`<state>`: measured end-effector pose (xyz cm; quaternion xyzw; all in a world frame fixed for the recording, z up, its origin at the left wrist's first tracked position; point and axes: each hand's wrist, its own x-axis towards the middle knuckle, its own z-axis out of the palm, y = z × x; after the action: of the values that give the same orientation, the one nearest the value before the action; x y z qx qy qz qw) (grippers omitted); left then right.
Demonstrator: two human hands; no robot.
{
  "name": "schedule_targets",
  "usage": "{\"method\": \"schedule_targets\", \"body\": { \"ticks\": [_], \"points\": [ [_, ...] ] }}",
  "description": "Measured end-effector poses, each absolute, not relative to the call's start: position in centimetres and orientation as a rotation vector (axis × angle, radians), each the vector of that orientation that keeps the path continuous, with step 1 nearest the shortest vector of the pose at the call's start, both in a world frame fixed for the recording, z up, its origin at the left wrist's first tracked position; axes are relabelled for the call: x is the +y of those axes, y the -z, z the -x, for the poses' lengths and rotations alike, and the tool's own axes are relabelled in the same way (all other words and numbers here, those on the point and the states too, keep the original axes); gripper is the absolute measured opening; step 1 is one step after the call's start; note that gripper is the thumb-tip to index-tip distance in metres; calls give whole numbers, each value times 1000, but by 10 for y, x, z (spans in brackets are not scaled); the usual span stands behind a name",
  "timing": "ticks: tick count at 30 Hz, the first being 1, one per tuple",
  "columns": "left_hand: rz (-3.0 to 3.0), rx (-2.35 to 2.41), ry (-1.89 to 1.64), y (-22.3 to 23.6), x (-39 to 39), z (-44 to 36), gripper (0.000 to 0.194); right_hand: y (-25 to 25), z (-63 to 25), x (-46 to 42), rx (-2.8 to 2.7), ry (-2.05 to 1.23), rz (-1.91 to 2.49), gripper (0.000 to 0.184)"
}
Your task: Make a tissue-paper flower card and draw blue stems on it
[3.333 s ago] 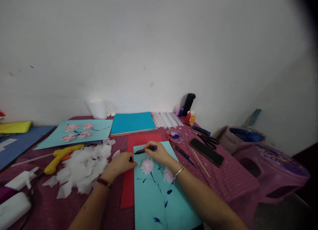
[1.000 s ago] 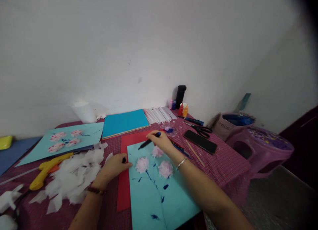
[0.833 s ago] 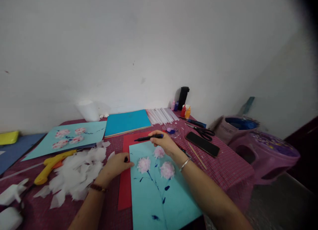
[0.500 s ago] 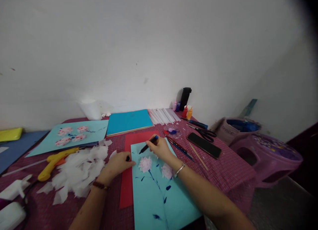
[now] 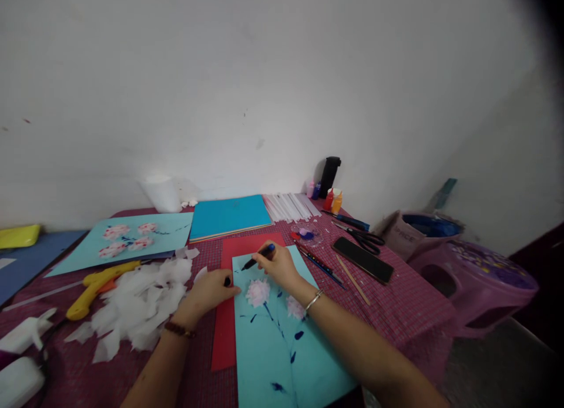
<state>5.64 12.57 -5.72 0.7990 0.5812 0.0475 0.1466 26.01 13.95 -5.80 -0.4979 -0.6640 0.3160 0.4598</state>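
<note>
A light blue sheet (image 5: pixel 273 361) with pink tissue flowers (image 5: pixel 258 291) and dark blue stems lies on a red sheet (image 5: pixel 225 331) in front of me. My right hand (image 5: pixel 279 267) is closed round a black marker with a blue end (image 5: pixel 257 257), its tip low over the sheet's far left part. My left hand (image 5: pixel 210 292) rests on the sheet's left edge, fingers curled round a small black thing, probably the marker's cap (image 5: pixel 227 281). A bangle sits on my right wrist, a dark band on my left.
A heap of white tissue scraps (image 5: pixel 141 302) and a yellow glue gun (image 5: pixel 94 283) lie to the left. Behind them a second flower sheet (image 5: pixel 127 238) and blue card (image 5: pixel 231 216). To the right: phone (image 5: pixel 363 267), scissors (image 5: pixel 362 237), paint bottles (image 5: pixel 331 200), a purple stool (image 5: pixel 476 278).
My right hand lifted the marker away from the sheet, held it level, then brought it back down to the sheet's far left part. My left hand stayed put.
</note>
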Motion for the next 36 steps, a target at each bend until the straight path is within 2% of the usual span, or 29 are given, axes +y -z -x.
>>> {"method": "schedule_targets", "body": {
  "ticks": [24, 36],
  "points": [
    [-2273, 1658, -135, 56, 126, -58, 26, 38, -268, 131, -1744, -519, 1428, 21],
    [-2240, 1627, -131, 57, 128, -56, 25, 27, -275, 128, -1769, -509, 1493, 23]
  ]
}}
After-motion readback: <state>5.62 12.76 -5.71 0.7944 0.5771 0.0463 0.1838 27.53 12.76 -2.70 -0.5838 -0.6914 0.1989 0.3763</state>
